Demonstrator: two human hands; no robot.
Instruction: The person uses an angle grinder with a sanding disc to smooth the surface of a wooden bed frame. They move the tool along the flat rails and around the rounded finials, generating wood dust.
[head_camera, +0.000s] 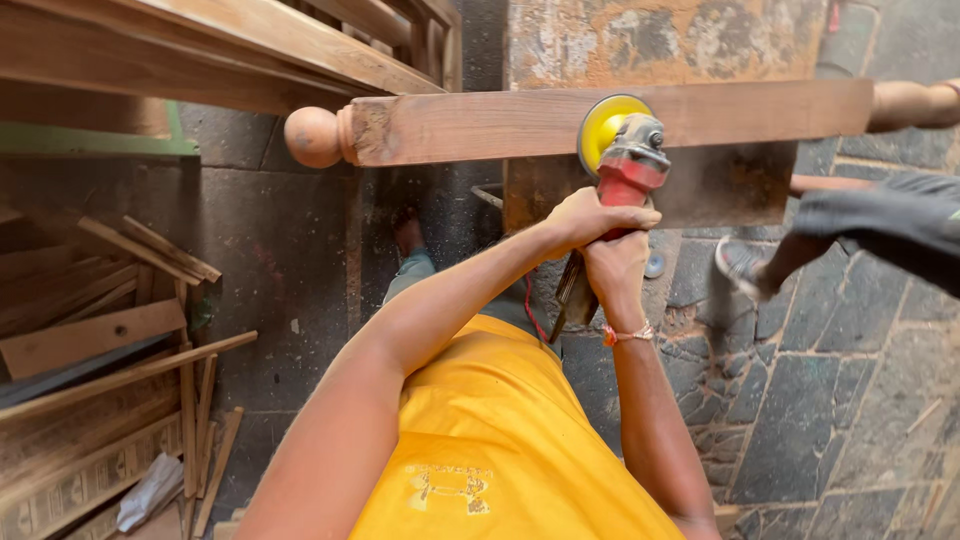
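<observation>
Stone paving (820, 400) under a sanding job.
Left hand (590, 215) and right hand (618, 270), fingers clamped, grip a red grinder (628, 165), its yellow disc (605, 125) on the wooden post (480, 125).

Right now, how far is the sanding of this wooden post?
Done: cannot tell; no part of the wooden post looks clearly smoother. In hand: the left hand and right hand both grip the red angle grinder, whose yellow disc is against the post's face. Left: the stretch toward the round knob looks rough at its end.
</observation>
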